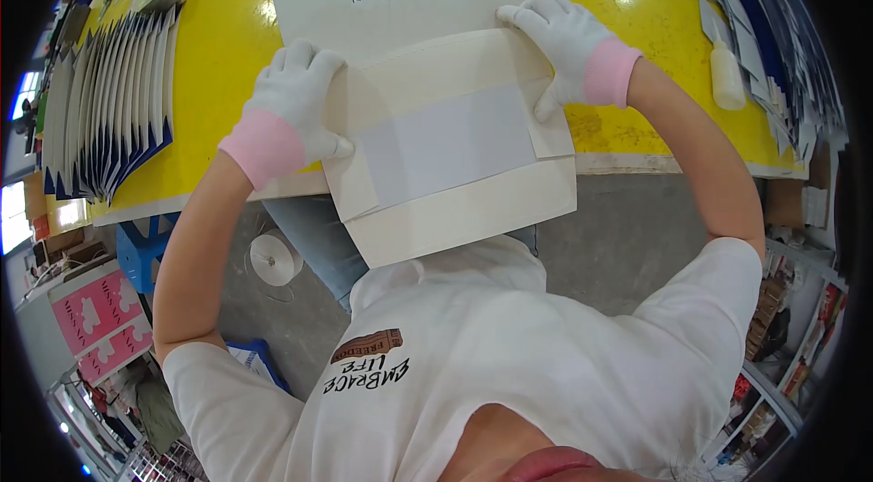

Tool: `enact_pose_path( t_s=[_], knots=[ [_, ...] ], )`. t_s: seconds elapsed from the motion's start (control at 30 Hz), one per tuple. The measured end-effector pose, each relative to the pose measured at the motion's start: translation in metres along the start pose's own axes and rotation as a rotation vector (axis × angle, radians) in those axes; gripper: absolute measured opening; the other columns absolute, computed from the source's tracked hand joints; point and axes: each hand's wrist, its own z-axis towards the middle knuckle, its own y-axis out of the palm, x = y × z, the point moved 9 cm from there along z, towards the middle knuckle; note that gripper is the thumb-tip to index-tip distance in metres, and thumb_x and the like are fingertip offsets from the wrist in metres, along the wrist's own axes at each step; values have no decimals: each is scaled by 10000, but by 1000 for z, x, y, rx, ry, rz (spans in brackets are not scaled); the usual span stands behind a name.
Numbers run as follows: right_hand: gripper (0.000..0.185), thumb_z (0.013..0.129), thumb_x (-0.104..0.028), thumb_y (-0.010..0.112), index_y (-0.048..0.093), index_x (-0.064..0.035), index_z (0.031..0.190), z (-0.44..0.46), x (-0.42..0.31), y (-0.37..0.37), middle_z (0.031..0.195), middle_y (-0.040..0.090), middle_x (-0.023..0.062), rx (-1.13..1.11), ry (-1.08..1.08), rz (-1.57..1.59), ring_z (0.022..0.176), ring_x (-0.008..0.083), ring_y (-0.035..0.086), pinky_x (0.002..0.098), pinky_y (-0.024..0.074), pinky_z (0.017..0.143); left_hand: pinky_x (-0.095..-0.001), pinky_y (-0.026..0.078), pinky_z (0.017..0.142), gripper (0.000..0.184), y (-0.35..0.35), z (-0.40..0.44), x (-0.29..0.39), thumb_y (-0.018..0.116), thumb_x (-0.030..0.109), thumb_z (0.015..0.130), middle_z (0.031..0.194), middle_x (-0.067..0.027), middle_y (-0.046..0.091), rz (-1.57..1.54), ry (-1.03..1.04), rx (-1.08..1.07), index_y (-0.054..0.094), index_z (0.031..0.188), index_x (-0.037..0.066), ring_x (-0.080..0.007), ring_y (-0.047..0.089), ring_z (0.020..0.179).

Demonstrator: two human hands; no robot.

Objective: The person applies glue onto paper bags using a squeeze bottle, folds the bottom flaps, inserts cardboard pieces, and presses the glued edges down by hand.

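A flat cream paper bag (409, 32) printed "NAIVE HOTEL" lies in front of me, its folded end hanging over the table's front edge. Inside that end is a pale grey-white rectangular card (446, 141), framed by folded flaps. My left hand (305, 95), in a white glove with a pink cuff, rests at the left side of the folds, thumb spread from the fingers. My right hand (564, 41), gloved alike, presses the right side, with its fingers stretched toward the upper fold and its thumb lower down on the flap. Both hands are open.
The yellow table (223, 36) holds a row of standing folded bags (114, 100) at left and blue-and-white bags (773, 27) at right. A white glue bottle (726, 77) lies near the right pile. Below are a blue stool (141, 250) and a white spool (275, 259).
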Motion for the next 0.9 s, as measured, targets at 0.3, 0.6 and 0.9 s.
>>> enact_pose_path(
  t_s=[0.3, 0.6, 0.9],
  knots=[
    [685, 638, -111, 816, 453, -60, 1216, -27, -6, -1, 1051, 596, 164, 166, -29, 198, 999, 366, 579, 409, 480, 892, -403, 440, 887, 502, 3, -35, 16, 748, 49, 672, 1011, -133, 608, -132, -11, 163, 519, 1118, 64, -356, 566, 977],
    [721, 680, -56, 778, 440, -76, 1317, -28, 8, 12, 1042, 636, 173, 112, 100, 488, 988, 368, 608, 403, 509, 839, -404, 466, 809, 357, 8, -46, 30, 664, 19, 702, 961, -112, 624, -33, 138, 288, 566, 1040, 79, -319, 590, 915],
    [561, 725, -114, 729, 551, -58, 1254, -71, -18, 9, 1274, 558, 213, 76, -446, 262, 1164, 410, 533, 469, 445, 993, -429, 455, 884, 447, 15, -70, 39, 710, 56, 647, 1124, -152, 600, -273, 214, -172, 565, 1068, 96, -353, 568, 1042]
  ],
)
